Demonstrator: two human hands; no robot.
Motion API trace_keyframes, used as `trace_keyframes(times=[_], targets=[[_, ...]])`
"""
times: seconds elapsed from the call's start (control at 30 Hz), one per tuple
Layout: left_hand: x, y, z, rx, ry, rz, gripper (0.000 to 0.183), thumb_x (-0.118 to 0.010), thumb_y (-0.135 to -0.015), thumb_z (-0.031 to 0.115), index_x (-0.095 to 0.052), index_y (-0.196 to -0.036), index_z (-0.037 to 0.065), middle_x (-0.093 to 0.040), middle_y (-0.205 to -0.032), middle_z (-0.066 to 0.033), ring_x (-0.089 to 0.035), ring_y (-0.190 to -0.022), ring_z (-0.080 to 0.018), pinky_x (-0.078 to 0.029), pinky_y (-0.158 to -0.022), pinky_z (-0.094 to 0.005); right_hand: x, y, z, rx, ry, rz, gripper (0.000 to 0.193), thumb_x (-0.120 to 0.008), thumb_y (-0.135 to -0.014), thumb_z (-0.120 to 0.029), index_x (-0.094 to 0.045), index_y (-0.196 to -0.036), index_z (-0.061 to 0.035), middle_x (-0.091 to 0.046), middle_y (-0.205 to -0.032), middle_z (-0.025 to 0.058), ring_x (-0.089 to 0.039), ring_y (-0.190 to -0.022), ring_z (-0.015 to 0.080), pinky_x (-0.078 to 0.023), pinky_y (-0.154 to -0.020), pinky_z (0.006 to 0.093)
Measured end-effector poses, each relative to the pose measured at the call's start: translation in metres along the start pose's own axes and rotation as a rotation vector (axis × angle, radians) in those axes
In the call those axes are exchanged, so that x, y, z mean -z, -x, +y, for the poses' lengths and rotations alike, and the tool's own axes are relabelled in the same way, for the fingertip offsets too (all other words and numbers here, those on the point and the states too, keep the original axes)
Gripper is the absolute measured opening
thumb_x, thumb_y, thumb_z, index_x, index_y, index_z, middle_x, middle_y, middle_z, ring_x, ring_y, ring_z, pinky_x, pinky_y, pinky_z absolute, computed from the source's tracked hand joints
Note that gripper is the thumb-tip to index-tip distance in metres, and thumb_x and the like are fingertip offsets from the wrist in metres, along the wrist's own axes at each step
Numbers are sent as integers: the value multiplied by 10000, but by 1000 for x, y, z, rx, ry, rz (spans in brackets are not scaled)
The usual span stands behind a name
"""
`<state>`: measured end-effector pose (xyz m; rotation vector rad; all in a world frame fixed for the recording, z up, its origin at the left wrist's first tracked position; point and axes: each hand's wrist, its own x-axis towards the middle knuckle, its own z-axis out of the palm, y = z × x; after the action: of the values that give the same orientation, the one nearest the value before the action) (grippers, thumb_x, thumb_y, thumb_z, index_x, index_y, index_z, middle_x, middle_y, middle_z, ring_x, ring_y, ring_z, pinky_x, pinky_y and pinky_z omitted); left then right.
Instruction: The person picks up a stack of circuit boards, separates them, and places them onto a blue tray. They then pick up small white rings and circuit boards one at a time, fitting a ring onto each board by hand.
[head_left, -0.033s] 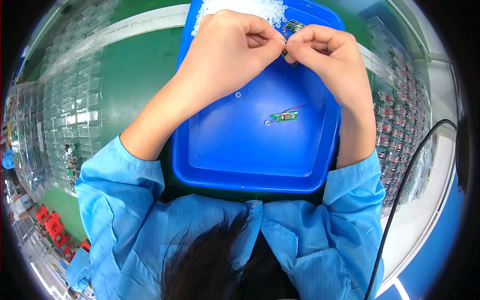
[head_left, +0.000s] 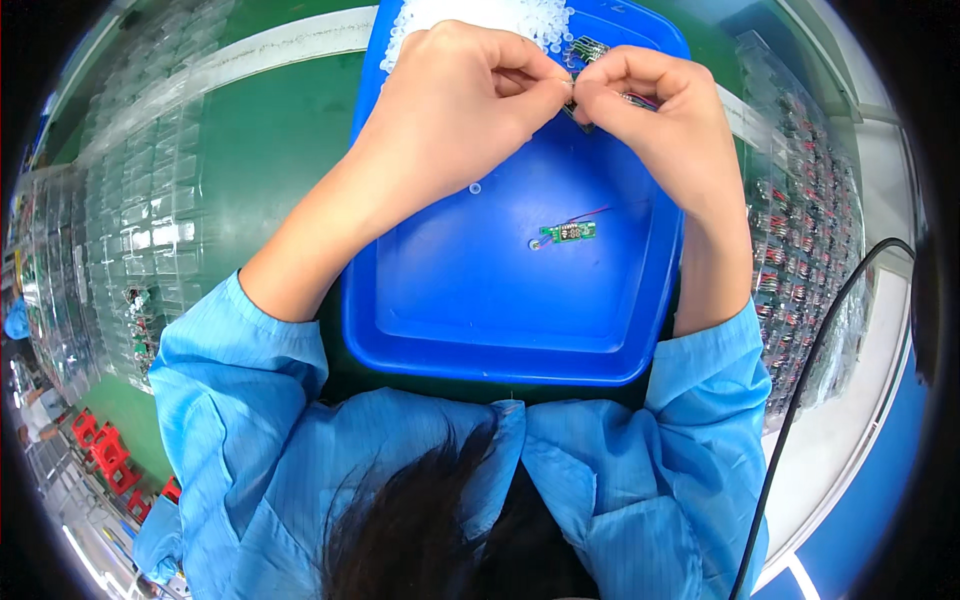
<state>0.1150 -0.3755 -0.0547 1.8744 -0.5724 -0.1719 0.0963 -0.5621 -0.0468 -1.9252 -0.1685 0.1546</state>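
plainly, in the head view, the close work sits at one o'clock of the blue tray (head_left: pixel 480 300), where a partly hidden circuit board (head_left: pixel 581 117) shows just below the meeting fingertips. a slip of either pinch could drop whatever is between them; its small size, and the fingers covering it, would likely be the cause. a loose circuit board (head_left: pixel 575 233) lies at four o'clock, and its thin red wire (head_left: pixel 590 214) might be strained if a finger caught it. the clear ring (head_left: pixel 475 188) at ten o'clock could be knocked by a low sweep, and the white pieces (head_left: pixel 500 15) at twelve could scatter if the left hand (head_left: pixel 465 85) brushed them.

as for pose, the left hand reaches in from eight o'clock, thumb and forefinger pressed together, tips toward three. the right hand (head_left: pixel 665 115) reaches in from four, thumb and forefinger likewise pinched, tips toward nine. what they pinch cannot be told, nor whether the partly hidden circuit board is held or lying there. both arms are bent, fingertips nearly touching.
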Motion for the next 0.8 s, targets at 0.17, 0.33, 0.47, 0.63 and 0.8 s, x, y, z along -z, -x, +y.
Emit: trace_keyframes(times=[0.17,0.33,0.47,0.63,0.8], targets=[[-3,1,-6,-20,82,5,187,-599,-846,34,-641,-1015,-36,-657,-836,-69,-596,-714,-89,-494,-659,-203,-22,5,-24,484,839,406,47,-656,-697,-69,-631,-737,-71,-618,-718,44,-584,-785,147,-444,-717,258],[3,-5,-7,117,513,-63,214,-614,-837,43,-639,-1044,-5,-654,-911,-81,-603,-784,-115,-490,-729,-234,-8,4,-13,430,432,401,33,-642,-725,-40,-622,-748,-28,-614,-757,43,-563,-804,132,-433,-749,261],[5,-9,-14,100,589,-73,220,-620,-830,43,-632,-1045,0,-655,-934,-92,-611,-814,-129,-489,-758,-245,-5,3,-11,254,96,199,36,-615,-780,-29,-610,-770,5,-604,-756,9,-549,-746,80,-436,-713,222],[3,-11,-16,169,766,-78,232,-627,-813,44,-630,-1031,-35,-657,-904,-108,-624,-827,-144,-501,-780,-245,-4,1,-7,274,152,225,44,-612,-788,-38,-612,-781,6,-606,-756,10,-546,-742,76,-436,-711,217],[6,-9,-14,150,771,-69,225,-632,-806,30,-625,-1022,-34,-652,-922,-115,-629,-843,-153,-506,-789,-251,-12,3,-13,362,299,337,36,-647,-741,-36,-627,-759,-11,-606,-739,15,-545,-790,106,-433,-741,245]])
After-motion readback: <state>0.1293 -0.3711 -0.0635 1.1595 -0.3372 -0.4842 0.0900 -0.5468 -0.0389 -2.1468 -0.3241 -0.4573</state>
